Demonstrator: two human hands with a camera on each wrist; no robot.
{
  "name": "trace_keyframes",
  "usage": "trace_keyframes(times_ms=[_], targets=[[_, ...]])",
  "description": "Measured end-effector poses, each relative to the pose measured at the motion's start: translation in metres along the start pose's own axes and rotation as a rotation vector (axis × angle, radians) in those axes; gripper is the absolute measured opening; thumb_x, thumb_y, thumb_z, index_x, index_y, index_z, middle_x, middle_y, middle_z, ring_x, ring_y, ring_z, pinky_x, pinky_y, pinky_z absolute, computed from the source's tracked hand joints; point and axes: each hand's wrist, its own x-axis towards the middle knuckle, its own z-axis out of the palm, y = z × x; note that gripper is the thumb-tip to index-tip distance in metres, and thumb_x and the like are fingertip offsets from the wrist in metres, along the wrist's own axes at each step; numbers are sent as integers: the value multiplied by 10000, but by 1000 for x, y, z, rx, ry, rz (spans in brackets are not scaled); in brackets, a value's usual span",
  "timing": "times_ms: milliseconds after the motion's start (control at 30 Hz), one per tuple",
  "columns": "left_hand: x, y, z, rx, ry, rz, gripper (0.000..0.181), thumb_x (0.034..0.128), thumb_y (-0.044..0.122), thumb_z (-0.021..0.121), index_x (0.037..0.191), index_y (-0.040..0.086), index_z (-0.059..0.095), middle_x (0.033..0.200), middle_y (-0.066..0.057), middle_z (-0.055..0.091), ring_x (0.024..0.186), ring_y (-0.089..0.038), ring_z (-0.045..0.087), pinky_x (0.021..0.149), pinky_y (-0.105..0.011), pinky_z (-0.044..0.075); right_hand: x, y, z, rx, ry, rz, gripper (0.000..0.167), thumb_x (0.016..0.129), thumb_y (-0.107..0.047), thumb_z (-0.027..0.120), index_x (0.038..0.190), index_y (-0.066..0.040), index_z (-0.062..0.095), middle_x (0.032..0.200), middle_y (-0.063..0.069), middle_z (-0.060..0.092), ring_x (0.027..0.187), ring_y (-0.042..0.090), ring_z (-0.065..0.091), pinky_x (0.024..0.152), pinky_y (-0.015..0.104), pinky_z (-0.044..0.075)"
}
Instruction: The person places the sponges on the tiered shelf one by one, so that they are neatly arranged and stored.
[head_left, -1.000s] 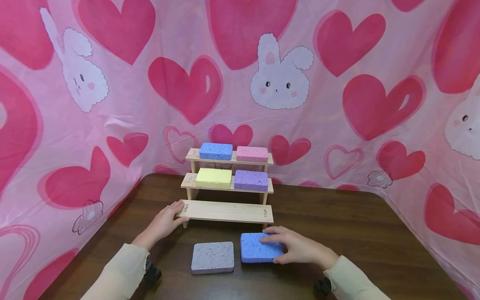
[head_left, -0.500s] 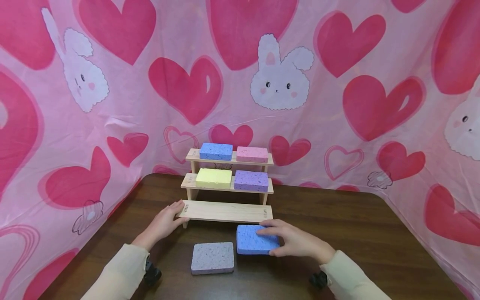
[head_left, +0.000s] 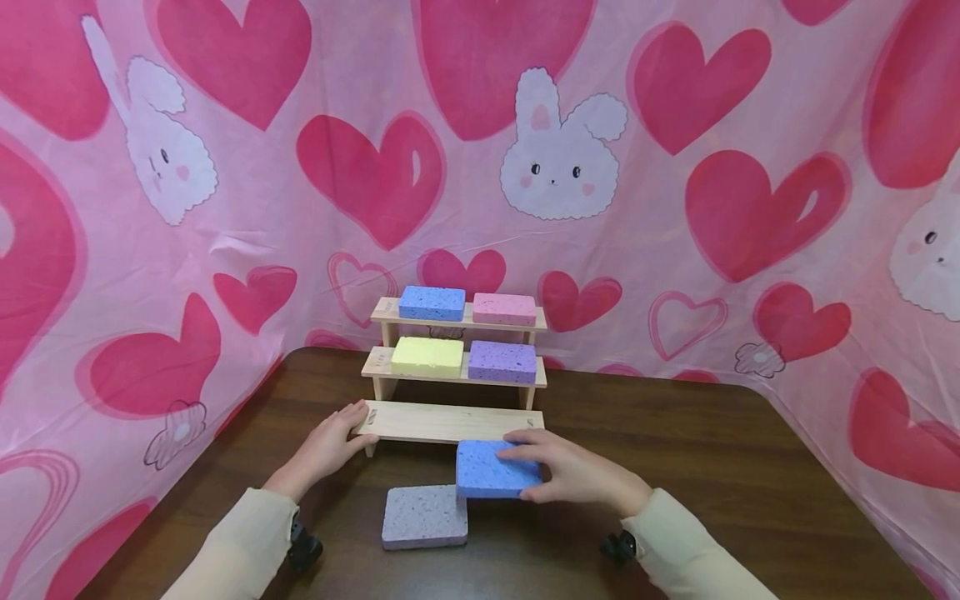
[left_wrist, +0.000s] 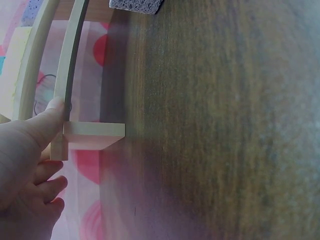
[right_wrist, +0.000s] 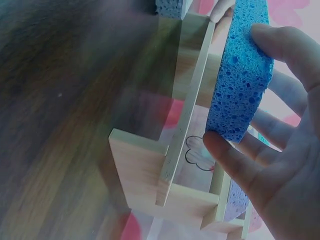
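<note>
My right hand [head_left: 573, 471] holds a blue sponge [head_left: 491, 468] by its right side, thumb and fingers around it. In the head view this sponge is in front of the lowest step and overlaps a corner of the grey sponge [head_left: 422, 518] on the table. The right wrist view shows the blue sponge [right_wrist: 242, 75] raised off the table. My left hand [head_left: 326, 446] grips the left end of the wooden step rack's lowest board [head_left: 453, 422]. In the left wrist view, its thumb [left_wrist: 47, 122] lies on the board's front edge, with the other fingers beyond the end.
The middle step bears a yellow sponge [head_left: 427, 357] and a purple sponge [head_left: 502, 361]. On the top step are another blue sponge [head_left: 432, 302] and a pink sponge [head_left: 504, 308]. A heart-patterned cloth [head_left: 465, 208] hangs behind the dark wooden table [head_left: 675, 450].
My right hand has lifted the blue sponge and carried it left and toward the rack. The left hand stays on the board, and the grey sponge has not moved.
</note>
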Motion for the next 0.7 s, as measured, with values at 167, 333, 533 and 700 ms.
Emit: trace_keyframes(times_ms=[167, 333, 533, 700], targets=[[0, 0, 0, 2, 5, 2, 608, 833, 198, 683, 1304, -99, 437, 1360, -273, 384, 1255, -442, 325, 1032, -545, 227, 9, -5, -2, 7, -4, -2, 555, 819, -327, 685, 1337, -244, 504, 1394, 15, 380, 1235, 204, 355, 962, 380, 405], [0, 1, 0, -2, 3, -2, 610, 833, 193, 683, 1306, -100, 433, 1360, -276, 381, 1255, -444, 323, 1032, -548, 224, 18, -9, -2, 4, -6, -25, 557, 830, -309, 676, 1350, -233, 490, 1405, 27, 371, 1247, 204, 341, 965, 357, 403], [-1, 2, 0, -10, 0, -10, 612, 833, 192, 684, 1311, -95, 430, 1362, -275, 379, 1257, -443, 320, 1032, -548, 222, 30, -12, 0, -35, 1, -50, 548, 832, -302, 671, 1345, -216, 498, 1403, 50, 385, 1264, 208, 338, 989, 361, 377], [-1, 3, 0, -5, 1, -17, 611, 834, 191, 683, 1310, -97, 431, 1361, -274, 382, 1257, -441, 321, 1033, -546, 220, 42, -13, 3, -72, 14, -80, 529, 844, -312, 661, 1337, -196, 508, 1405, 78, 389, 1271, 226, 347, 1001, 392, 362]])
